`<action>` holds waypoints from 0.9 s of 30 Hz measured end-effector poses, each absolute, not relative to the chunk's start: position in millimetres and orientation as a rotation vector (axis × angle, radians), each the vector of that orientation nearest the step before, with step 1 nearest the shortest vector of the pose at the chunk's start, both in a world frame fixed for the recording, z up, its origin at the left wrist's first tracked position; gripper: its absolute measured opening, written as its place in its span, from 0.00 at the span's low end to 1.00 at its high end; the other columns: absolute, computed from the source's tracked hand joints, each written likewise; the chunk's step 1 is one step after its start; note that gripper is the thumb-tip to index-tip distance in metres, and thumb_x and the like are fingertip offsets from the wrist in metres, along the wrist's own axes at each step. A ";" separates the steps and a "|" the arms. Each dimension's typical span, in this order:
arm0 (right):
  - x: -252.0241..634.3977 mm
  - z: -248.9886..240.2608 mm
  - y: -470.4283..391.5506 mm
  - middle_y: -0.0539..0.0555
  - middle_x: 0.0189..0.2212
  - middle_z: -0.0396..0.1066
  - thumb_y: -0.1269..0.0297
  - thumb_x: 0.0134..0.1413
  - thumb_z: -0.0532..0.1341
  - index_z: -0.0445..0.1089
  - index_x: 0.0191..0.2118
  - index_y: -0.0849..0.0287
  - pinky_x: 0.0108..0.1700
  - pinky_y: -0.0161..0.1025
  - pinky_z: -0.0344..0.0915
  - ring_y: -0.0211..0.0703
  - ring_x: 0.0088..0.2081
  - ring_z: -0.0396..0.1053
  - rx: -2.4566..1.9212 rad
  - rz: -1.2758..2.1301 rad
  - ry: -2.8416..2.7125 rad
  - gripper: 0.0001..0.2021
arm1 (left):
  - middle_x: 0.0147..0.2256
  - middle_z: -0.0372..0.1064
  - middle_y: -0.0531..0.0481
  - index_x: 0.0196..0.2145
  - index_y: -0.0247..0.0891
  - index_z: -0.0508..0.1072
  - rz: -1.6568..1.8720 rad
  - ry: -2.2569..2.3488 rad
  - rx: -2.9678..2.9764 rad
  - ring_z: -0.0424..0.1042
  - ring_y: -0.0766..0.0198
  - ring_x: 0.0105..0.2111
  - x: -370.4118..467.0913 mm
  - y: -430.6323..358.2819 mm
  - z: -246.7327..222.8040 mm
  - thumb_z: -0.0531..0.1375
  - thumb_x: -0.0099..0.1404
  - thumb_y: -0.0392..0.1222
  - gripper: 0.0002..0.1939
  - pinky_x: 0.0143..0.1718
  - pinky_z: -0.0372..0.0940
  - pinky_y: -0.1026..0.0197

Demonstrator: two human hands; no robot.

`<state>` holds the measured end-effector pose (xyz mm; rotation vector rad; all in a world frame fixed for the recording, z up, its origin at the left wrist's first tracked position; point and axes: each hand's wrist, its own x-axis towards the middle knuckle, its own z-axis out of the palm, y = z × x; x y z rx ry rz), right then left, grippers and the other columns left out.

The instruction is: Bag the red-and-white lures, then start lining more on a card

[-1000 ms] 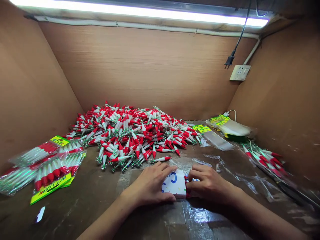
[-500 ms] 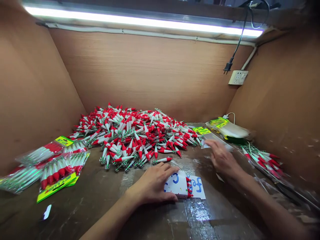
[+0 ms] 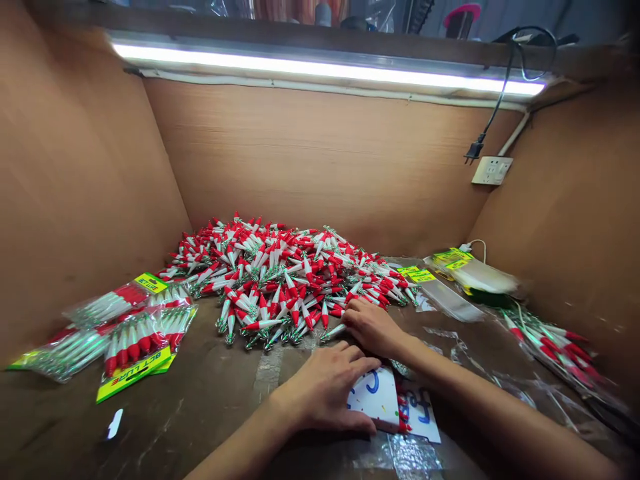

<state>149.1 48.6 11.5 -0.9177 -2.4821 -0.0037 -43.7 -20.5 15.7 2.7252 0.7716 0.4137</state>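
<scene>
**Left grip pins the card, right grip at the lure pile**

Pressed flat with fingers spread, the left hand holds down a small white card bearing blue lettering, low in the middle of the frame; nothing is clasped in it. Red-tipped lures sit in a row along the card's right edge, over a second white sheet also marked in blue. Just above, the right hand lies knuckles-up at the near edge of the big pile of red-and-white lures, its fingertips among them; whether that grip has closed on one I cannot tell.

At the left of the frame, filled clear packets with yellow header labels lie on the brown desk. At the right, empty clear bags with yellow labels rest near a further bunch of lures. A strip light runs across the top, and a wall socket with a loose plug beside it sits at upper right.
</scene>
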 end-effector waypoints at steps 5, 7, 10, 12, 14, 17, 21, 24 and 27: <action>208.3 31.1 32.7 0.49 0.36 0.62 0.65 0.72 0.57 0.70 0.46 0.61 0.34 0.37 0.58 0.47 0.32 0.62 -0.803 0.564 -2.140 0.07 | 0.50 0.65 0.48 0.62 0.50 0.58 0.423 0.885 2.712 0.64 0.50 0.47 -41.6 -20.8 14.6 0.68 0.51 0.67 0.46 0.49 0.65 0.45; 245.6 38.2 19.8 0.49 0.40 0.63 0.57 0.73 0.59 0.73 0.49 0.59 0.39 0.36 0.59 0.49 0.38 0.64 -0.893 0.719 -2.167 0.12 | 0.49 0.64 0.49 0.61 0.51 0.60 0.427 0.920 2.696 0.64 0.49 0.47 -41.1 -21.2 15.0 0.70 0.50 0.66 0.46 0.49 0.65 0.45; 291.0 38.8 0.5 0.48 0.40 0.64 0.56 0.72 0.61 0.76 0.46 0.57 0.39 0.35 0.59 0.48 0.38 0.65 -1.038 0.882 -2.254 0.11 | 0.49 0.64 0.50 0.59 0.51 0.62 0.414 0.942 2.687 0.63 0.50 0.47 -40.5 -21.7 15.7 0.69 0.50 0.66 0.43 0.47 0.66 0.45; 307.8 32.5 -9.2 0.49 0.38 0.65 0.55 0.72 0.62 0.77 0.46 0.56 0.40 0.35 0.60 0.49 0.38 0.65 -1.090 0.954 -2.242 0.12 | 0.49 0.64 0.50 0.59 0.51 0.62 0.391 0.945 2.690 0.63 0.50 0.47 -39.9 -21.9 16.4 0.69 0.51 0.66 0.42 0.48 0.66 0.45; 314.9 23.2 -14.5 0.50 0.39 0.65 0.53 0.73 0.63 0.78 0.47 0.57 0.41 0.36 0.60 0.51 0.39 0.65 -1.097 1.000 -2.171 0.12 | 0.49 0.64 0.50 0.59 0.50 0.62 0.367 0.963 2.685 0.63 0.50 0.47 -39.3 -22.2 17.9 0.69 0.51 0.65 0.42 0.49 0.65 0.46; 315.1 9.7 -15.0 0.52 0.39 0.65 0.51 0.71 0.66 0.78 0.47 0.59 0.41 0.36 0.62 0.54 0.40 0.65 -1.082 1.092 -2.026 0.15 | 0.49 0.64 0.51 0.59 0.50 0.61 0.333 0.987 2.661 0.62 0.51 0.48 -38.4 -22.7 21.8 0.70 0.51 0.63 0.42 0.49 0.65 0.46; 302.0 -1.0 -16.5 0.51 0.38 0.66 0.52 0.69 0.65 0.79 0.46 0.59 0.39 0.36 0.62 0.53 0.39 0.66 -1.076 1.160 -1.965 0.14 | 0.51 0.63 0.53 0.60 0.51 0.60 0.307 0.984 2.624 0.62 0.53 0.49 -37.4 -22.3 26.1 0.70 0.52 0.61 0.43 0.52 0.64 0.48; 280.8 -3.9 -25.0 0.49 0.37 0.65 0.56 0.69 0.61 0.78 0.43 0.56 0.38 0.37 0.58 0.50 0.37 0.65 -1.087 0.945 -2.035 0.12 | 0.51 0.63 0.53 0.61 0.51 0.58 0.323 0.991 2.616 0.62 0.54 0.49 -36.5 -21.2 25.7 0.71 0.51 0.61 0.45 0.52 0.63 0.49; 256.3 -5.5 -32.0 0.49 0.37 0.63 0.66 0.70 0.62 0.75 0.42 0.58 0.41 0.39 0.55 0.51 0.40 0.62 -1.025 0.656 -2.160 0.05 | 0.50 0.63 0.52 0.62 0.51 0.57 0.314 0.996 2.618 0.62 0.53 0.48 -35.7 -20.9 22.6 0.71 0.52 0.61 0.45 0.52 0.62 0.49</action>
